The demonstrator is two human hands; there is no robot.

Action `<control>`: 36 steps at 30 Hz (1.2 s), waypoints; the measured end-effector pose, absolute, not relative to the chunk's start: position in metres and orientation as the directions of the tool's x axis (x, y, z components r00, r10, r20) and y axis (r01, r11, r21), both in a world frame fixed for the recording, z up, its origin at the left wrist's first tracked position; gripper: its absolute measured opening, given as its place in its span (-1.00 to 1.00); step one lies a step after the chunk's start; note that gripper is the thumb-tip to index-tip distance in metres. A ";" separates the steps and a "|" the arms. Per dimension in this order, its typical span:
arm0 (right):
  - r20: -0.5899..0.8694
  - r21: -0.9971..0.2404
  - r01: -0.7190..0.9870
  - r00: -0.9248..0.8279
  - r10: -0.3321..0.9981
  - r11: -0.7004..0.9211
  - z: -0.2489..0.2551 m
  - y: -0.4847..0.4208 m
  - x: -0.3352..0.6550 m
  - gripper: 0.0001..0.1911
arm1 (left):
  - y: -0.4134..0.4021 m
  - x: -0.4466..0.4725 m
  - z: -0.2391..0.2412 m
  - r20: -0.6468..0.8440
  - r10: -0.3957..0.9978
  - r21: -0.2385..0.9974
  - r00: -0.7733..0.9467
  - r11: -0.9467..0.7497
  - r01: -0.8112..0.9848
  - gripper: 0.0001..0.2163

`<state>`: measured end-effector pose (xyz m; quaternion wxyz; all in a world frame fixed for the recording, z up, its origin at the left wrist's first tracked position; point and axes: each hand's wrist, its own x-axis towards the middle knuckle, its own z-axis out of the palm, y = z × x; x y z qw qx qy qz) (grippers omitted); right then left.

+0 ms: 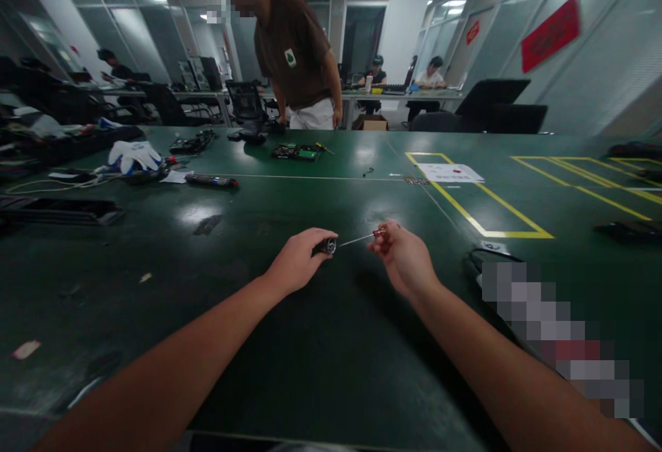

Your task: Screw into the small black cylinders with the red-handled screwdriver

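Observation:
My left hand [300, 259] is closed around a dark cylindrical handle [327, 246] whose round metal end faces me. My right hand [400, 252] pinches a thin metal bit [356, 239] with a red band near its far end. The bit's tip points at the handle's end, almost touching it. Both hands hover just above the dark green table [321, 341], near its middle.
A person in a brown shirt [294, 52] leans over the table's far edge near a green circuit board [297, 153]. White gloves [134, 155], cables and a dark pen-like tool [212, 180] lie at left. Yellow taped outlines [478, 197] and a sheet of paper [449, 172] are at right.

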<state>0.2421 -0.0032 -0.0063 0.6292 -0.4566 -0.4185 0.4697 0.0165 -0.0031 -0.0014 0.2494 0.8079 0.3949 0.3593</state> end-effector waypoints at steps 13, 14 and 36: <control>0.319 -0.945 0.009 0.227 0.920 0.326 -0.007 -0.012 0.233 -0.69 | -0.004 0.014 -0.003 0.357 0.819 0.688 0.449 -0.556 0.466 -0.70; 0.341 -0.939 0.039 0.211 0.916 0.341 -0.005 -0.014 0.233 -0.69 | -0.004 0.014 -0.003 0.360 0.820 0.688 0.444 -0.555 0.467 -0.69; 0.415 -0.906 0.159 0.143 0.898 0.393 0.013 -0.026 0.229 -0.73 | -0.003 0.015 -0.006 0.358 0.883 0.722 0.304 -0.468 0.509 -0.61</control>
